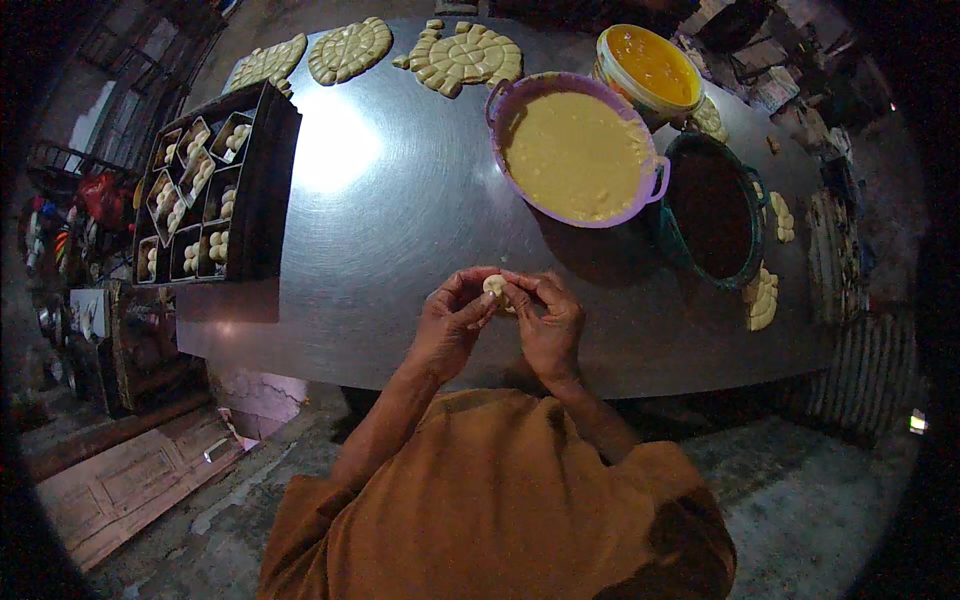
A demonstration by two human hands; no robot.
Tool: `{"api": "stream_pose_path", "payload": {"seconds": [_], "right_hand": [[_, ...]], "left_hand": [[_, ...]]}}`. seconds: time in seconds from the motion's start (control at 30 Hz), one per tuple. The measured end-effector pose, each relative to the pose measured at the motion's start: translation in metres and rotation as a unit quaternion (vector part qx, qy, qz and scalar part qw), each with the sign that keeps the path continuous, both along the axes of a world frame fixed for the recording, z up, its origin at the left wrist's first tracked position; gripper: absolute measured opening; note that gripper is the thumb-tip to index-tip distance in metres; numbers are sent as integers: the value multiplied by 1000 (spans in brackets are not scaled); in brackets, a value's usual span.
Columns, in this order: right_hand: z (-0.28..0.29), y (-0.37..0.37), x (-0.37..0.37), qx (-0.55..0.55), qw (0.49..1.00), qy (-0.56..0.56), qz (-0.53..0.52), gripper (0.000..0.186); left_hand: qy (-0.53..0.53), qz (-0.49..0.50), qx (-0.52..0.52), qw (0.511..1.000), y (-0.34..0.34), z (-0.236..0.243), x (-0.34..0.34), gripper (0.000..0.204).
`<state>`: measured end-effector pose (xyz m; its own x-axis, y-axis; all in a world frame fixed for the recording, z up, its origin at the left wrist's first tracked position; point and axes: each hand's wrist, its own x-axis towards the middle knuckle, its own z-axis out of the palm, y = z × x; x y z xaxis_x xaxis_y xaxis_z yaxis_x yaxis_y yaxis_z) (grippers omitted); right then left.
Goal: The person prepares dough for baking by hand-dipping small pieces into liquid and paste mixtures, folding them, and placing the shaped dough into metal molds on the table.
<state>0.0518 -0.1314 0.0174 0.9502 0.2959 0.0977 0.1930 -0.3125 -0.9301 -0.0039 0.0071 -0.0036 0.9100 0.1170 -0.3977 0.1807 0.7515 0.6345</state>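
My left hand (pixel 456 320) and my right hand (pixel 540 320) meet just above the near part of the steel table (pixel 370 260), fingers closed round a small pale dough piece (pixel 495 286). Both thumbs press on it, and its underside is hidden by fingers. Beyond my hands is a purple two-handled tub (pixel 575 150) of pale yellow creamy mixture. Left of them stands a dark metal tray (pixel 262 190) with compartments holding small clusters of pale dough balls (pixel 215 245).
A yellow-filled bucket (pixel 648 65) and a green tub of dark contents (pixel 712 205) stand at the right. Segmented dough slabs (pixel 465 55) lie along the far edge, more pieces (pixel 760 300) at the right edge. Corrugated metal sheeting (pixel 865 370) stands beside the table.
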Motion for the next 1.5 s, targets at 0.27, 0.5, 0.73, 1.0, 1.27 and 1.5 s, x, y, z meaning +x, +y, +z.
{"api": "stream_pose_path", "payload": {"seconds": [0.27,0.5,0.73,1.0,1.27,1.5], "right_hand": [[-4,-1,-6,-23,996,-86,4,19],[-20,-1,0,-81,989,-120,19,13],[-26,-13,8,-36,989,-79,116,17],[-34,-21,12,-68,927,-287,230,35],[-41,-12,18,-135,895,-351,240,30],[-24,11,14,-69,955,-212,196,21]], "left_hand": [[36,66,-16,997,-13,-10,-2,30],[47,53,-62,996,-15,-27,-5,27],[100,15,-47,994,-10,-29,-6,29],[104,11,-28,994,0,-33,-8,26],[46,-7,187,981,-2,-17,-18,25],[-6,-19,230,973,15,-11,-27,23]]}}
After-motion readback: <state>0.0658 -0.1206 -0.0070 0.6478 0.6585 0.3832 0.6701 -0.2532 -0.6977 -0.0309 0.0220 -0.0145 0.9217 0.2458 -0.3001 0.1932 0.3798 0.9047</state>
